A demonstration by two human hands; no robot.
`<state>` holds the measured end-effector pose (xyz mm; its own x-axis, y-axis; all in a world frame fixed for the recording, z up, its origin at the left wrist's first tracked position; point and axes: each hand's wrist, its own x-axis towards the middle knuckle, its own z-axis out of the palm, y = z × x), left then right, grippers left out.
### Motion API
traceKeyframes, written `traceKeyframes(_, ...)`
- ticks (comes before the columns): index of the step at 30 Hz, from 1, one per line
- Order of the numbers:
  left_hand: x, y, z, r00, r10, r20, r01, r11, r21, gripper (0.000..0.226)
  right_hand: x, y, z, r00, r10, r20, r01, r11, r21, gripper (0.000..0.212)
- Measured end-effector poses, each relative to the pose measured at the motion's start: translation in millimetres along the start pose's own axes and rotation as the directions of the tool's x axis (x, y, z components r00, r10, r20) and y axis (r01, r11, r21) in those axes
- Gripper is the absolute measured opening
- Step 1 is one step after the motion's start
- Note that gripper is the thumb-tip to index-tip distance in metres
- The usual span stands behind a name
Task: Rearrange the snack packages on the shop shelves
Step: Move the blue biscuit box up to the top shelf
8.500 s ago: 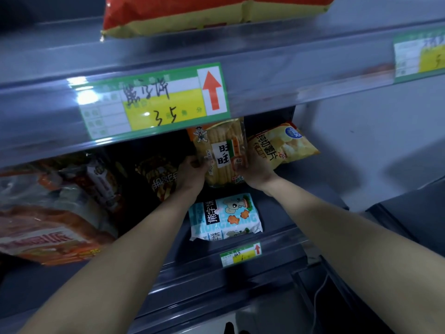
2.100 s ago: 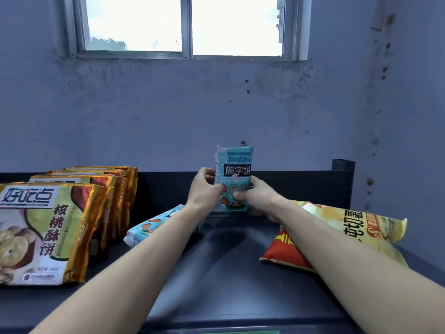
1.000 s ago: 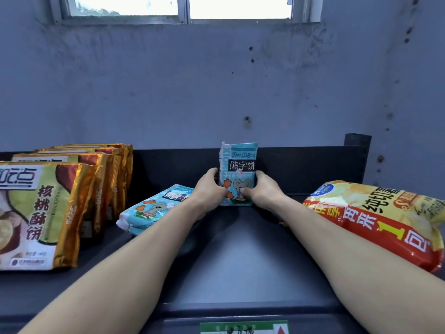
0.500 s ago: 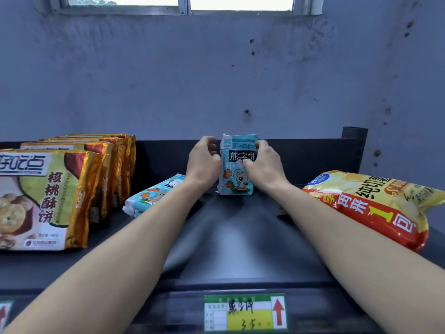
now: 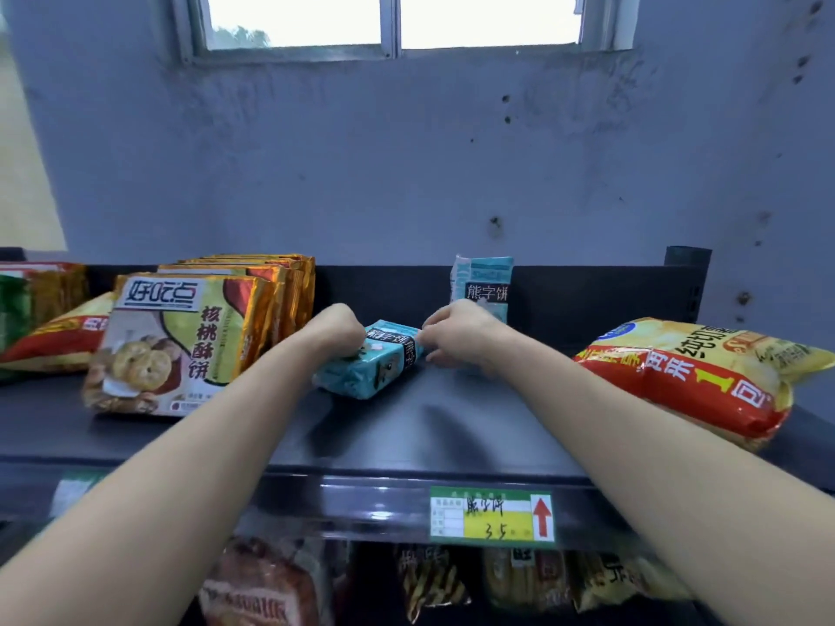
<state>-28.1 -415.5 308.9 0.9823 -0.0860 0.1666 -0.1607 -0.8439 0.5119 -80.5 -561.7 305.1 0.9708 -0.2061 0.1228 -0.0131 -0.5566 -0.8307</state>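
Observation:
A light-blue biscuit packet (image 5: 482, 282) stands upright against the dark back rail of the top shelf (image 5: 406, 426). In front of it a second light-blue packet (image 5: 370, 368) lies on its side on the shelf. My left hand (image 5: 336, 329) grips that lying packet at its left end. At its right end my right hand (image 5: 456, 332) pinches the packet's edge.
A row of gold walnut-cookie packs (image 5: 189, 336) stands at the left, with red-and-yellow bags (image 5: 58, 341) beyond them. A large yellow-and-red crisp bag (image 5: 696, 377) lies at the right. A green price tag (image 5: 492, 517) sits on the shelf lip; more snacks fill the shelf below.
Both hands have left the upright blue packet, which stays standing at the back, and have closed on the second blue packet lying to its left. The view tilted down slightly.

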Motion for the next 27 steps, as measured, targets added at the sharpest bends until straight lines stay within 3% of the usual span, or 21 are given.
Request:
traceKeyframes(3, -1, -6, -1, 0.999, -0.035, 0.041, 0.036, 0.999, -0.016, 0.018, 3, 0, 20, 0.962, 0.204, 0.179, -0.240, 0.949, 0.204, 0.019)
traceKeyframes(5, -2, -8, -2, 0.998, -0.053, 0.032, 0.055, 0.996, -0.074, 0.017, 5, 0, 28, 0.921, 0.277, 0.273, -0.360, 0.873, 0.330, 0.009)
traceKeyframes(9, -6, -13, -2, 0.995, -0.102, 0.020, 0.104, 0.957, -0.271, 0.026, 6, 1, 33, 0.902, 0.319, 0.292, -0.417, 0.822, 0.388, 0.012)
traceKeyframes(13, -20, -8, 0, 0.996, -0.081, 0.024, 0.080, 0.805, -0.587, 0.021, -6, -3, 23, 0.923, 0.295, 0.246, -0.382, 0.773, 0.507, 0.008)
traceKeyframes(17, -40, 23, 4, 0.996, 0.090, 0.004, -0.055, 0.644, -0.763, 0.022, -14, 3, -4, 0.990, 0.130, -0.046, -0.078, 0.803, 0.591, 0.024)
traceKeyframes(20, -38, 48, 22, 0.979, 0.184, -0.083, -0.181, 0.621, -0.762, 0.026, -15, 19, -28, 0.963, 0.068, -0.261, 0.075, 0.861, 0.503, 0.027)
traceKeyframes(22, -34, 61, 39, 0.969, 0.231, -0.083, -0.214, 0.632, -0.745, 0.026, -13, 31, -42, 0.942, 0.092, -0.322, 0.073, 0.882, 0.466, 0.031)
traceKeyframes(27, -22, 72, 64, 0.958, 0.268, -0.096, -0.258, 0.673, -0.693, 0.023, -9, 54, -49, 0.959, 0.172, -0.226, -0.021, 0.836, 0.549, 0.039)
